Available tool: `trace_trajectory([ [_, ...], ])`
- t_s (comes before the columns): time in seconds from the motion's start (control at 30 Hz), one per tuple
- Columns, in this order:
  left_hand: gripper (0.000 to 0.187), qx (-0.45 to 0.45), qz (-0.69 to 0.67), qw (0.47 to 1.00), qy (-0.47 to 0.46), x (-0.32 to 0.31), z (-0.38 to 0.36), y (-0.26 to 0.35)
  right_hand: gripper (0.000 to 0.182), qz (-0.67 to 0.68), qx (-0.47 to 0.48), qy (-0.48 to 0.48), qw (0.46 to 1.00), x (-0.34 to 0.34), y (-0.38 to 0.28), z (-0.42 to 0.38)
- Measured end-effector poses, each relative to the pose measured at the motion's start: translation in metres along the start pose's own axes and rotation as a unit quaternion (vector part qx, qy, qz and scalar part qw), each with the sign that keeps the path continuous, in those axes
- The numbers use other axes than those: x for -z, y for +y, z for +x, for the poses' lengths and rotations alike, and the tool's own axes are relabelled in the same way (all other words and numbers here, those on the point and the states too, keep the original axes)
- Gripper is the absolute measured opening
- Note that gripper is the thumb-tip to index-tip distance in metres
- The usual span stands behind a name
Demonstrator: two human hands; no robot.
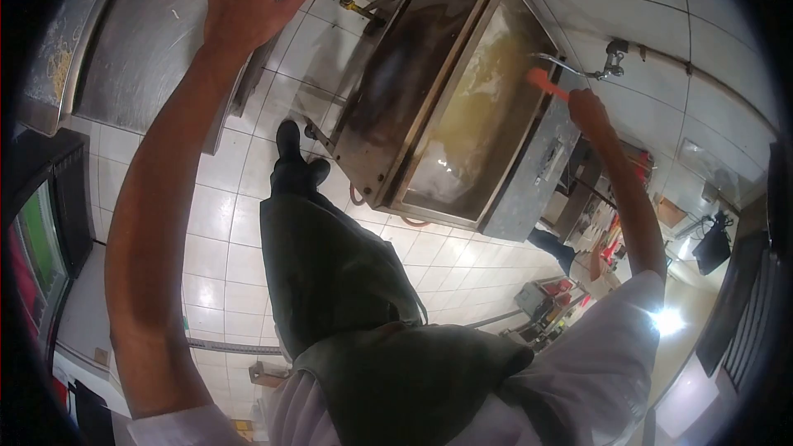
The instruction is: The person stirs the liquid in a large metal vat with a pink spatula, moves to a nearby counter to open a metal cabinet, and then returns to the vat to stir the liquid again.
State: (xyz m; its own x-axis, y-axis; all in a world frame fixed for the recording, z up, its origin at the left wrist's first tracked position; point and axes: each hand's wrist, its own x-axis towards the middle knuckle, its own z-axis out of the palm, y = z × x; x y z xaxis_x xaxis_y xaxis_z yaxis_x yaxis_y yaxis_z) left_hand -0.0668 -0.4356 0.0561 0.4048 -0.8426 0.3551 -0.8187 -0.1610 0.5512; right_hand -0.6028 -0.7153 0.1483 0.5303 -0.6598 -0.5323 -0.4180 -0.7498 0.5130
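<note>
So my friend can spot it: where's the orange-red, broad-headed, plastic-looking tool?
Find the big, boxy metal vat of cloudy liquid. At its upper right, the right hand grips the tool, whose bright colour sets it apart from the silvery, curved metal tap nearby.

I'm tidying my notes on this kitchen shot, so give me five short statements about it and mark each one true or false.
1. The right hand grips an orange utensil. True.
2. The wall tap has its spout pointing toward the vat. True.
3. The left hand is over the vat. False: the left hand is at the edge of the steel counter.
4. The vat's top is closed. False: it is open, showing cloudy yellowish liquid.
5. The floor is laid with pale tiles. True.
</note>
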Motion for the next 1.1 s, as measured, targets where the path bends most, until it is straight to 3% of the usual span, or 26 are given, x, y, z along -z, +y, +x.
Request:
trace_trajectory([
  [0.1,0.047,0.004,0.011,1.0,-0.001,-0.001,0.0,-0.001,0.017,0.015,-0.036,-0.008,0.999,0.016,-0.014,-0.003],
  [0.2,0.046,0.009,0.003,1.0,0.0,-0.001,-0.001,0.001,0.017,-0.019,0.017,-0.032,0.999,-0.006,-0.006,0.002],
  [0.4,0.048,-0.015,-0.001,1.0,0.007,-0.002,-0.003,-0.003,0.014,-0.002,-0.033,-0.003,0.999,0.011,-0.023,-0.005],
  [0.5,0.049,-0.016,-0.011,1.0,0.002,-0.002,-0.002,-0.006,0.013,-0.02,0.066,-0.021,0.997,-0.006,-0.011,-0.005],
  [0.6,0.05,-0.04,0.019,0.999,0.027,-0.007,-0.005,-0.01,0.014,-0.064,0.095,-0.058,0.992,-0.045,0.007,0.001],
  [0.7,0.052,-0.02,0.009,1.0,0.005,-0.006,-0.004,-0.01,0.014,-0.045,0.048,-0.062,0.996,-0.025,-0.009,-0.008],
  [0.8,0.052,-0.03,0.012,0.999,0.014,-0.008,-0.004,-0.011,0.014,-0.057,0.058,-0.053,0.995,-0.027,-0.008,-0.007],
  [0.97,0.051,-0.006,0.008,1.0,-0.007,-0.005,-0.003,-0.007,0.013,-0.015,-0.034,0.005,0.999,0.016,-0.011,0.009],
  [1.1,0.052,-0.003,0.021,1.0,-0.006,-0.008,-0.005,-0.009,0.014,-0.048,-0.013,-0.011,0.999,-0.002,0.003,0.033],
])
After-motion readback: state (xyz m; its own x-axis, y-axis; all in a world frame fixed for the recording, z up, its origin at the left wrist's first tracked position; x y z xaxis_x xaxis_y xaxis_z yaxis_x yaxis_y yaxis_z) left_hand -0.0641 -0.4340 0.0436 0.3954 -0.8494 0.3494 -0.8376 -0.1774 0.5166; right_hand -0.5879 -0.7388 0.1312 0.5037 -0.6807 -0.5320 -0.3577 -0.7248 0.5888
